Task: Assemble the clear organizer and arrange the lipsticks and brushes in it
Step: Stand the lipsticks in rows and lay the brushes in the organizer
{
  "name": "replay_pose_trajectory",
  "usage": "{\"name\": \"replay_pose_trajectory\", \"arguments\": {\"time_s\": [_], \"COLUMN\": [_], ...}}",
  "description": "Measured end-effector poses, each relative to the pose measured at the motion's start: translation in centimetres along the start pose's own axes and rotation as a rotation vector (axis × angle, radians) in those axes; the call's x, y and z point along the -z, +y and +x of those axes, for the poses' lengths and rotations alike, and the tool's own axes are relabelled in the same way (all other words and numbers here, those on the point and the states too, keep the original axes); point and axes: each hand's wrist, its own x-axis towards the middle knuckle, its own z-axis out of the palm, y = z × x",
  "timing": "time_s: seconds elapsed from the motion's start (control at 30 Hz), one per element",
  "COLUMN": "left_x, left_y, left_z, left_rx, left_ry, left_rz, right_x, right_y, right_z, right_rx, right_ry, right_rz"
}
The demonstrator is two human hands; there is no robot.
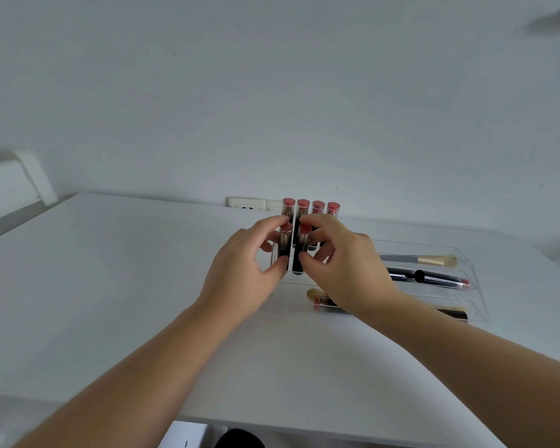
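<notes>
Pinching two lipsticks (299, 250) with left hand (243, 273) and right hand (346, 270) fingers; could tip the back row (311, 210) if bumped.

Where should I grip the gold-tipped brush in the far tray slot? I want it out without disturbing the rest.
Pinch the gold-tipped brush at its gold ferrule, probably from above: it lies flat along the far channel of the clear tray, whose walls block a side approach. Its silver handle end runs behind the right hand.
</notes>
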Motion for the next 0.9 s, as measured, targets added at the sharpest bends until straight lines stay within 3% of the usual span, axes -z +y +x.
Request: {"name": "replay_pose_trajectory", "arguments": {"time_s": [0.9], "left_x": [-0.02], "left_y": [-0.09], "left_z": [-0.01], "left_rx": [-0.002], "left_ry": [-0.001], "left_rz": [-0.017], "right_x": [-0.09], "right_y": [0.47], "right_z": [0.14], "right_rx": [-0.011], "right_ry": [-0.014], "right_rz": [0.002]}}
